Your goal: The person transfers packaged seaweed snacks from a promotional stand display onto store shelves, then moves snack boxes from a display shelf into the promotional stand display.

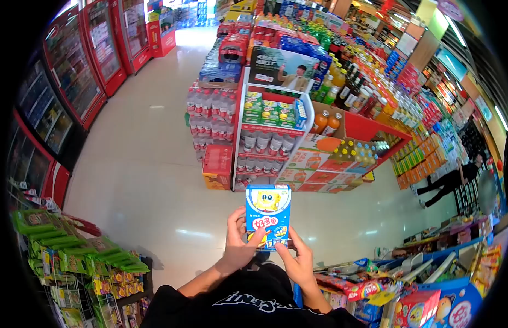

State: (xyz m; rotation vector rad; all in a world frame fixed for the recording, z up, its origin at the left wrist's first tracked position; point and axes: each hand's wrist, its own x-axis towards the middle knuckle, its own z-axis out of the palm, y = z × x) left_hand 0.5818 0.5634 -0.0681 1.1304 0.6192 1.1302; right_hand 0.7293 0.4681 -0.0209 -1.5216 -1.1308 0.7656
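Note:
A blue snack box [269,210] with a yellow cartoon character on its front is held upright in front of my chest. My left hand [242,240] grips its left side, thumb across the lower front. My right hand [297,257] holds the lower right edge, with the thumb at the bottom of the front. Fingers behind the box are partly hidden. Beyond the box stands a white display rack [240,131] with green and yellow cartons [270,113] on top and bottles on its lower shelves.
Red-framed drink coolers [103,49] line the left wall. Hanging green snack packs [73,235] are close at lower left, and shelves with colourful snack bags [368,287] at lower right. A person in dark clothes [456,177] is in the right aisle. Stacked orange juice cartons [303,161] stand ahead.

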